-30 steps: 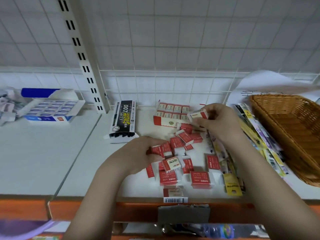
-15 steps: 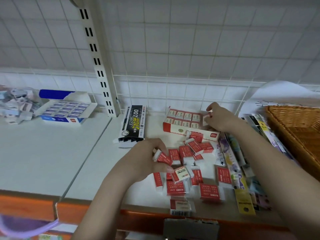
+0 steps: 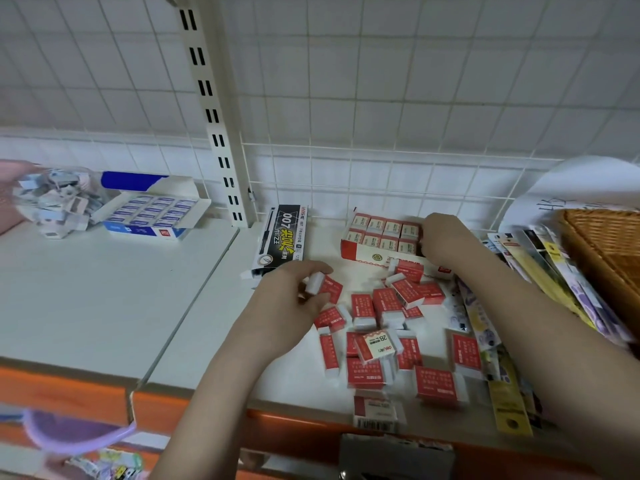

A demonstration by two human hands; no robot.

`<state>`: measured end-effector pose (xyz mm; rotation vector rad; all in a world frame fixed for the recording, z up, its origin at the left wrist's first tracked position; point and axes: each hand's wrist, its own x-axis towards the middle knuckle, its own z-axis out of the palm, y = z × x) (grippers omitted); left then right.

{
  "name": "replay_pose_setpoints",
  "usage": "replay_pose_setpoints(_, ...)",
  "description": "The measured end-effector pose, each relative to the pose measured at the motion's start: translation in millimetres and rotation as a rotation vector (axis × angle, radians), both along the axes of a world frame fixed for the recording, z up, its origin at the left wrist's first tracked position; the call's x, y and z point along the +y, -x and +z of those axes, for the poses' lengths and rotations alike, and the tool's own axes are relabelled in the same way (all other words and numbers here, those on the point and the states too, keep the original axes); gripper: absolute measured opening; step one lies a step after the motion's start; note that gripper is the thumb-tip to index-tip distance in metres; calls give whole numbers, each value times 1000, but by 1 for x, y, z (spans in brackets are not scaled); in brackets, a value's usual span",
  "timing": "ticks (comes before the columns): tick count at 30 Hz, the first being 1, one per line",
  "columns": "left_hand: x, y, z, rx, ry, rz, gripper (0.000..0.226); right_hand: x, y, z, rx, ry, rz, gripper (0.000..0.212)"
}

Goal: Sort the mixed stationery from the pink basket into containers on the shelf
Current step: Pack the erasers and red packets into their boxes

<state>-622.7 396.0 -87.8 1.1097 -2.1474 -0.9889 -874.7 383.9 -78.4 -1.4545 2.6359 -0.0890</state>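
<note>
The left hand (image 3: 287, 299) pinches one red eraser (image 3: 325, 287) above the loose pile (image 3: 391, 327); the right hand (image 3: 446, 237) fingertips press into the far red box (image 3: 377, 237), grip undeterminable.

Red-sleeved erasers (image 3: 388, 323) scattered before their open box (image 3: 381, 240).

White shelf (image 3: 104, 306) carries loose erasers (image 3: 384, 327), boxes, perhaps bookmarks.

Place: stationery shop
Signs: slotted shelf upright (image 3: 211, 109), wire grid backing (image 3: 381, 188), boxed erasers (image 3: 382, 233), barcode tag (image 3: 379, 415)
</note>
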Motion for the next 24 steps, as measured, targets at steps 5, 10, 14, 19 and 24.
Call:
replay_pose_setpoints(5,2,-4,-3,68,-12,21,26,3,6,-2,-129,170,-5,23)
replay_pose_setpoints(10,5,-3,-4,102,-45,17,29,3,14,-2,-150,157,-47,21)
replay_pose_setpoints(14,5,-3,-2,107,-56,3,31,-2,18,-6,-126,121,-86,17)
replay_pose_setpoints(19,5,-5,-2,101,-40,26,32,-3,11,-11,33,147,-95,11)
replay_pose_setpoints(24,6,-7,-2,119,-5,72,24,1,8,-6,56,140,-66,18)
